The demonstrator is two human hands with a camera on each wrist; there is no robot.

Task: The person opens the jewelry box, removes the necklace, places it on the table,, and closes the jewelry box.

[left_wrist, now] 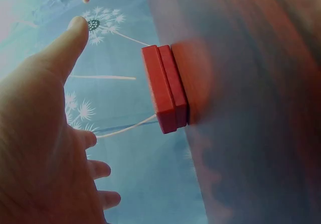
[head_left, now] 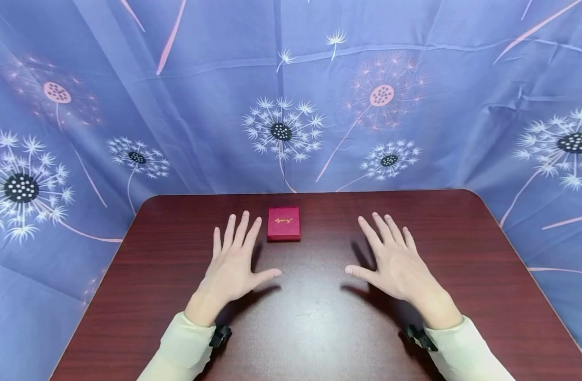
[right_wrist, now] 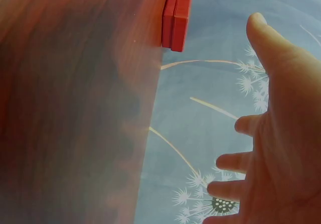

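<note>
A small red lidded box (head_left: 283,223) with gold lettering on its top sits near the far edge of the table, left of centre. In the left wrist view the box (left_wrist: 165,89) shows its side, with a seam between lid and base. My left hand (head_left: 231,270) hovers over the table just left of the box, fingers spread and holding nothing. To the box's right, farther off, my right hand (head_left: 398,264) is held palm down with straight, spread fingers, also bare of any object. The right wrist view has the box (right_wrist: 176,18) at its top.
The dark red-brown wooden table (head_left: 315,328) has rounded far corners. Behind it and along both sides hangs a blue curtain (head_left: 215,127) with dandelion prints. Small black straps (head_left: 219,336) sit at the cuffs of pale sleeves (head_left: 181,349).
</note>
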